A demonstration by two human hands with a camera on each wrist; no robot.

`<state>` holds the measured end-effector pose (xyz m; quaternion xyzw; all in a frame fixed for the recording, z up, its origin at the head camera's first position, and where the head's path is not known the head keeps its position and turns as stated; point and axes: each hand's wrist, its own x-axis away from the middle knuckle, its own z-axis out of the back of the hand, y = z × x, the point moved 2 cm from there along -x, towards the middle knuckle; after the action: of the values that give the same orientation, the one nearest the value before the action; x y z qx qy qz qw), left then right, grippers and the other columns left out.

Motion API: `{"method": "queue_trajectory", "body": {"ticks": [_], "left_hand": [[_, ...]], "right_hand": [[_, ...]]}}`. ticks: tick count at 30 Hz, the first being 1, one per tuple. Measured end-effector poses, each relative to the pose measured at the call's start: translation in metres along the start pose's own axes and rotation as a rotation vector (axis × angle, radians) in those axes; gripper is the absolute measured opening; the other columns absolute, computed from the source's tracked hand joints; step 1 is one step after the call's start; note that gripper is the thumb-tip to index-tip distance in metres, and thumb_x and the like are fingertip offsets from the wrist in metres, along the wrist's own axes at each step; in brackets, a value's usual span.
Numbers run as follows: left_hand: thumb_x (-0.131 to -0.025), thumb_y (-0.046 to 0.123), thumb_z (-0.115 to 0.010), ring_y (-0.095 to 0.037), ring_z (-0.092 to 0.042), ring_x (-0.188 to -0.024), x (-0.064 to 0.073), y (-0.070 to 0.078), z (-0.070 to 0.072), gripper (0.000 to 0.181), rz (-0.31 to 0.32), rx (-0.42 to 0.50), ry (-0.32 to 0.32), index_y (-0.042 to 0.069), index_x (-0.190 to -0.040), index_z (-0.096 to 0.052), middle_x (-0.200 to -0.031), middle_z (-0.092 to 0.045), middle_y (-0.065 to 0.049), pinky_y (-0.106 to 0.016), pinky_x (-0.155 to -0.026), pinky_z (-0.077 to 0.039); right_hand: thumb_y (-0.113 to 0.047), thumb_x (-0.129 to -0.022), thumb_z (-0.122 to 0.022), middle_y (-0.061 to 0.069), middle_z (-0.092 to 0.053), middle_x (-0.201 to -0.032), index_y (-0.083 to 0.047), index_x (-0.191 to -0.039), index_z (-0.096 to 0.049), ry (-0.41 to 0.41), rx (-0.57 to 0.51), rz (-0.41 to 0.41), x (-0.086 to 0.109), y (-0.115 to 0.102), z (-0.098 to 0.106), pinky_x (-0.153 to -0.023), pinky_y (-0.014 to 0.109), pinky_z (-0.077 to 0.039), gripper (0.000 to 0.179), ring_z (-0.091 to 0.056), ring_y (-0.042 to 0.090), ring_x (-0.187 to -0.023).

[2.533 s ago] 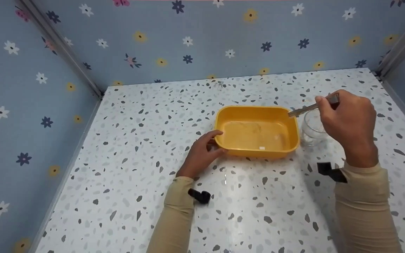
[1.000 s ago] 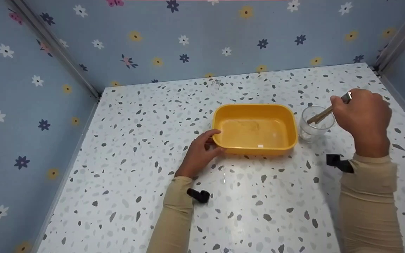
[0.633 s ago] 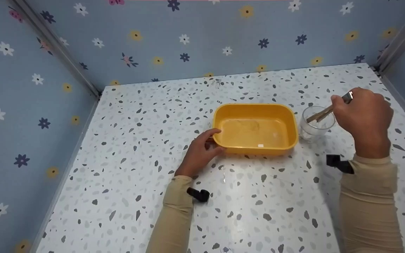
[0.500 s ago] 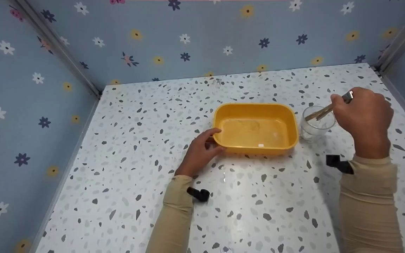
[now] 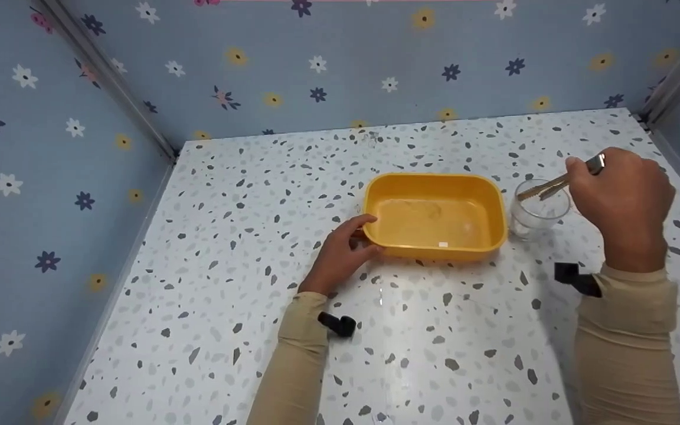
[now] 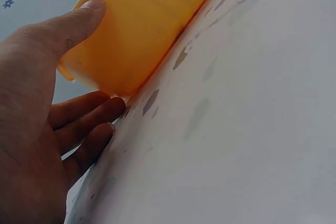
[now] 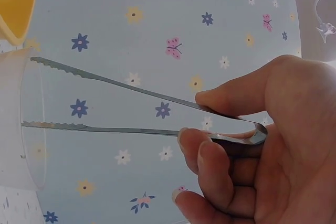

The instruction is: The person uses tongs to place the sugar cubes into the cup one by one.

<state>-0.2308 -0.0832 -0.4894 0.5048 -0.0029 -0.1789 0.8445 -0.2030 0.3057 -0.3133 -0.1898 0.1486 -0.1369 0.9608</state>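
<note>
My right hand pinches small metal tongs between thumb and fingers. The tongs' serrated arms stand apart, their ends at the mouth of a clear glass. In the right wrist view nothing shows between the arms. Whether the glass holds anything is hard to tell. Left of the glass sits a yellow rectangular tub. My left hand grips its near left corner, the index fingertip over the rim. In the left wrist view the thumb lies on the tub's outer wall, other fingers low beside its base.
The white speckled table extends around the tub and glass. A blue flowered panel rises behind it, with similar panels left and right. A small white spot shows on the tub's near inner side.
The tongs have moved right, from over the tub's right rim to the glass mouth, and their ends sit slightly higher than a second ago. The left hand keeps its place on the tub.
</note>
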Motion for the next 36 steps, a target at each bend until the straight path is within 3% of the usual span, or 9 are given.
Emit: {"method": "queue_trajectory", "body": {"ticks": [10,17,25,31,36], "left_hand": [[-0.087,0.032,-0.080,-0.011,-0.061,-0.108,0.001,-0.002,-0.001,0.053,0.011,0.011,0.003,0.029,-0.135,-0.057,-0.127,-0.064,0.000,-0.036,-0.094,-0.046],[-0.086,0.024,-0.081,-0.013,-0.062,-0.105,0.000,-0.003,0.000,0.049,0.006,0.022,0.012,0.022,-0.130,-0.059,-0.124,-0.065,0.000,-0.036,-0.092,-0.047],[-0.085,0.018,-0.080,-0.021,-0.058,-0.092,0.002,0.003,-0.001,0.035,0.001,-0.037,0.037,0.023,-0.112,-0.057,-0.112,-0.060,0.006,-0.031,-0.078,-0.047],[-0.083,0.014,-0.081,-0.023,-0.056,-0.087,0.000,0.008,-0.001,0.035,-0.033,-0.069,0.052,0.022,-0.104,-0.054,-0.112,-0.057,0.006,-0.029,-0.072,-0.045],[-0.082,0.014,-0.081,-0.023,-0.056,-0.085,0.001,0.009,-0.003,0.036,-0.035,-0.080,0.061,0.024,-0.099,-0.052,-0.121,-0.056,0.005,-0.028,-0.070,-0.045]], "right_hand": [[-0.044,-0.100,-0.051,0.011,-0.047,-0.059,-0.003,-0.074,-0.049,0.034,-0.023,0.007,0.005,-0.004,0.005,-0.052,0.043,-0.030,0.049,-0.045,0.031,-0.058],[-0.044,-0.101,-0.050,0.021,-0.061,-0.074,0.002,-0.084,-0.059,0.049,-0.055,0.032,0.009,-0.012,0.002,-0.055,0.044,-0.033,0.050,-0.052,0.034,-0.065],[-0.043,-0.101,-0.052,0.007,-0.042,-0.058,-0.004,-0.073,-0.049,0.030,-0.074,0.089,0.014,-0.021,0.001,-0.050,0.039,-0.027,0.048,-0.041,0.027,-0.055],[-0.045,-0.100,-0.053,0.012,-0.052,-0.062,0.001,-0.081,-0.059,0.003,-0.107,0.120,0.019,-0.030,-0.001,-0.051,0.040,-0.030,0.050,-0.045,0.030,-0.057],[-0.044,-0.100,-0.055,0.012,-0.051,-0.060,-0.001,-0.078,-0.058,0.017,-0.114,0.169,0.025,-0.039,-0.006,-0.050,0.040,-0.029,0.048,-0.045,0.030,-0.056]]}}
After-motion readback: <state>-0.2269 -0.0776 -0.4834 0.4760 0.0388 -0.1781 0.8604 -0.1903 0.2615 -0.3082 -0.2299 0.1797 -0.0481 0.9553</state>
